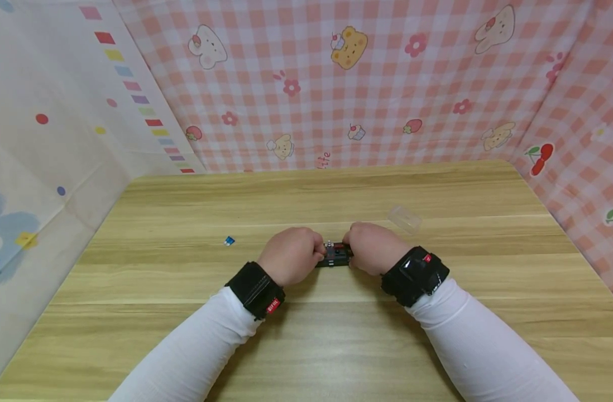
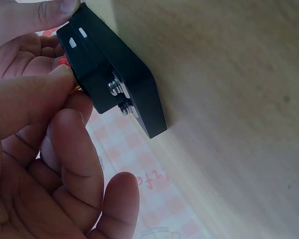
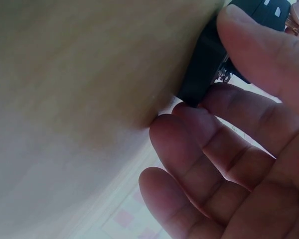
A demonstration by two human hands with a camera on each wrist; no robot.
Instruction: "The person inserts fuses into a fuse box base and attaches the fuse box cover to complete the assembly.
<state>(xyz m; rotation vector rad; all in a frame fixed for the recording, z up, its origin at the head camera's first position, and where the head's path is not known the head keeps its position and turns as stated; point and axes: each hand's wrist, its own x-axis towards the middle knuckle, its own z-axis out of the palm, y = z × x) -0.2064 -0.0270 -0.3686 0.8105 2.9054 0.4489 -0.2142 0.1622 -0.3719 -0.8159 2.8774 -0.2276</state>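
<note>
Left grip pinches a brassy piece at the black device, whose right end the right grip clasps.

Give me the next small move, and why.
Probably a light nudge of the gold-coloured piece by the left hand, to test whether it sits firmly: the thumb and finger close around that piece beside the black device, hiding its seat, while the right hand grips the device's other end and can brace it.

Left grip pinches, right grip holds (fingers apparently loosely bent).
</note>
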